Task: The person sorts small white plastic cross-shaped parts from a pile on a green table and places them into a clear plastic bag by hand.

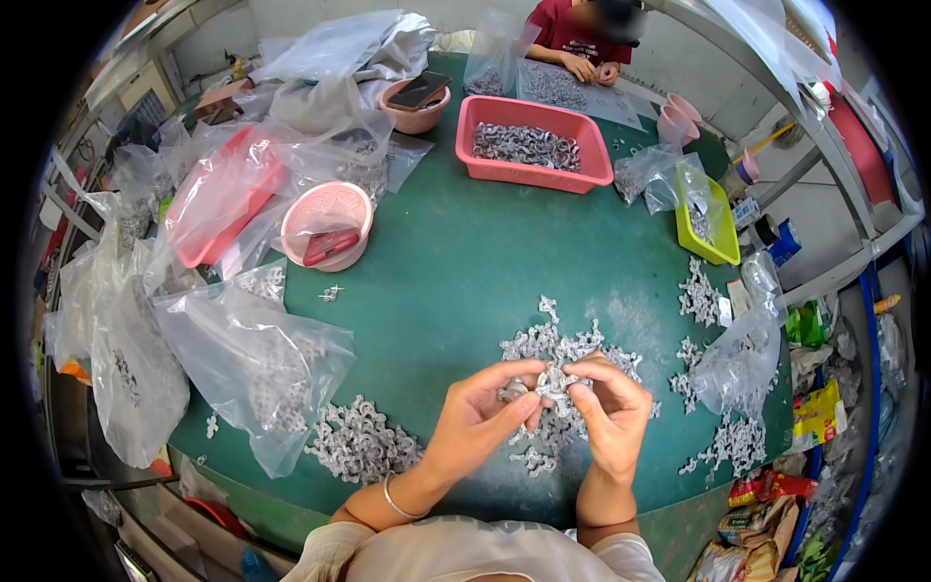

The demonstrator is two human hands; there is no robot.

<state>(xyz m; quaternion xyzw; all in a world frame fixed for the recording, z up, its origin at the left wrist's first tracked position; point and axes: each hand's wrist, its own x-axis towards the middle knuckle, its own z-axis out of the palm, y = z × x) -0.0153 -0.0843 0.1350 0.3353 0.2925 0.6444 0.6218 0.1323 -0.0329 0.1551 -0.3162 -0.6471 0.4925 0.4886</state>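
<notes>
Small grey metal parts [557,384] with curved, knobbly shapes are pinched between my two hands, just above a loose heap of the same parts [538,341] on the green table [436,262]. My left hand [485,403] closes thumb and fingers on one part from the left. From the other side, my right hand [613,403] grips a part with thumb and forefinger. Whether the pieces are joined cannot be made out. Left of my left forearm lies a denser pile of grey parts [364,441].
A clear bag of parts [267,373] lies at left, near a pink basket [325,218] holding a red object. Farther back stand a pink tub of parts [465,136] and a yellow-green basket [693,238]. Another person [582,39] works across the table. More parts [732,441] lie at right.
</notes>
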